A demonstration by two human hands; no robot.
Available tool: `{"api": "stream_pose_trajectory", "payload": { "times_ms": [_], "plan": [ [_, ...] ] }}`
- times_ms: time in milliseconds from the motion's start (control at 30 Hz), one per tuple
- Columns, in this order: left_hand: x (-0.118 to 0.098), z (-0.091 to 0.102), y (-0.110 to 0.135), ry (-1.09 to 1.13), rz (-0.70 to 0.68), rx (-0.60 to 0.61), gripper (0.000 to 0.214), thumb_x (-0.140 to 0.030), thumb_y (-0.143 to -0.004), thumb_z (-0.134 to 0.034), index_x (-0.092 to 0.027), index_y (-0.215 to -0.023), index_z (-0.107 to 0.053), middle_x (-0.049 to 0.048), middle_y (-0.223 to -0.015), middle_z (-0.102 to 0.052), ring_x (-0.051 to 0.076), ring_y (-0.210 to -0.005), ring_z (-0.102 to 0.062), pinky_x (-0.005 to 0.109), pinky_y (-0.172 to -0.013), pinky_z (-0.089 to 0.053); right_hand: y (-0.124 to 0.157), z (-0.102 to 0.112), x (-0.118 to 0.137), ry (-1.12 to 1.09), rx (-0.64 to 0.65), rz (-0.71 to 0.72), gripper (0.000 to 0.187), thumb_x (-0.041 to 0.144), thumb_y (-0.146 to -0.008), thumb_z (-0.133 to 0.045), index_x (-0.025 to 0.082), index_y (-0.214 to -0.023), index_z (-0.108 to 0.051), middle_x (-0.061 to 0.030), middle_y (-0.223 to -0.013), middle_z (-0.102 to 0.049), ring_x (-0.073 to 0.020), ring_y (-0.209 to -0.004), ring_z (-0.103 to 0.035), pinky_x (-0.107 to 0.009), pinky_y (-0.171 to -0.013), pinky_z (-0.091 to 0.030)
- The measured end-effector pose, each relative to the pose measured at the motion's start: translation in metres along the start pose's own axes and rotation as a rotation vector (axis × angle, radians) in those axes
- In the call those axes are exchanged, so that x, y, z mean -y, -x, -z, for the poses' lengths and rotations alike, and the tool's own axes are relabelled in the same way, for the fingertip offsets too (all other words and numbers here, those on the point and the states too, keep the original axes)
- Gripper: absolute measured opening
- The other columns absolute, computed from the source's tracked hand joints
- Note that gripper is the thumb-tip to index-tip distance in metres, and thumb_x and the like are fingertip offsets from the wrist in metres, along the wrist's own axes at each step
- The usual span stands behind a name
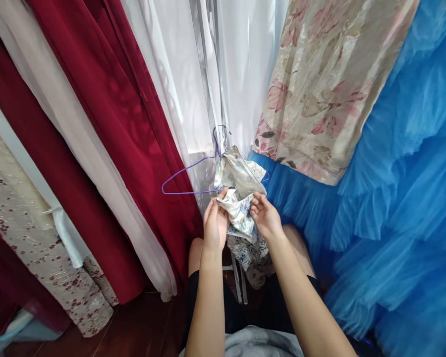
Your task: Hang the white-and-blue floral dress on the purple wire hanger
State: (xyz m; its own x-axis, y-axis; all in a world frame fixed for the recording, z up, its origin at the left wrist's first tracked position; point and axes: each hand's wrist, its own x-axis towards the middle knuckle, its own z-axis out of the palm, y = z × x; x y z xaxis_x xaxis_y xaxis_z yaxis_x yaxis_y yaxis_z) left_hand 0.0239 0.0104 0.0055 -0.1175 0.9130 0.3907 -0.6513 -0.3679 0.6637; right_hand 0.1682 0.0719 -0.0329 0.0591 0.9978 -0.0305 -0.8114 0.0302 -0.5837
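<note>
At your far left, long red cloth (107, 99) hangs down toward the floor (141, 322), its edge behind the bare left arm of the purple hanger (191, 192). That arm stands clear of the garment, while the hook sits by the white pole; you can't tell whether it is caught there.

Your left hand (216, 220) pinches the near edge of the floral garment (241, 210), which lies over the hanger's right half and droops between your knees. The step in hand seems to be sorting out the garment's edge at the hanger. Your right hand (264, 213) lightly grasps the other side of that edge with thumb and fingertips. The next move probably calls for spreading the edge evenly without twisting the thin cloth.

Farther right, the flowered dress (319, 109) and blue tulle (401, 208) crowd the hanger's right tip; the freer room lies toward you, above your lap.
</note>
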Motion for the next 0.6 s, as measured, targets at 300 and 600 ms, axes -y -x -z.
{"api": "stream_pose_trajectory", "payload": {
  "times_ms": [300,600],
  "plan": [
    [0.044,-0.006,0.002,-0.210,0.004,0.015,0.022,-0.042,-0.091,-0.068,-0.021,-0.097,-0.068,0.0096,-0.133,-0.065,0.026,-0.131,-0.056,0.038,-0.116,-0.037,-0.036,0.039,0.008,-0.308,-0.150,0.232,0.016,0.024,-0.094,-0.058,0.023,-0.089,-0.073,-0.0008,-0.107,-0.078,-0.0127,-0.101,-0.072,-0.027,-0.089,-0.058],
    [0.109,0.025,0.005,-0.143,0.310,-0.145,0.048,-0.013,-0.064,-0.079,-0.023,-0.108,-0.062,0.0096,-0.123,-0.065,0.019,-0.093,-0.067,0.030,-0.080,-0.050,0.024,0.081,-0.020,-0.134,-0.138,0.043,0.013,0.023,-0.089,-0.063,0.024,-0.079,-0.072,-0.0038,-0.105,-0.079,-0.0165,-0.098,-0.074,-0.029,-0.082,-0.061]
  ]
}}
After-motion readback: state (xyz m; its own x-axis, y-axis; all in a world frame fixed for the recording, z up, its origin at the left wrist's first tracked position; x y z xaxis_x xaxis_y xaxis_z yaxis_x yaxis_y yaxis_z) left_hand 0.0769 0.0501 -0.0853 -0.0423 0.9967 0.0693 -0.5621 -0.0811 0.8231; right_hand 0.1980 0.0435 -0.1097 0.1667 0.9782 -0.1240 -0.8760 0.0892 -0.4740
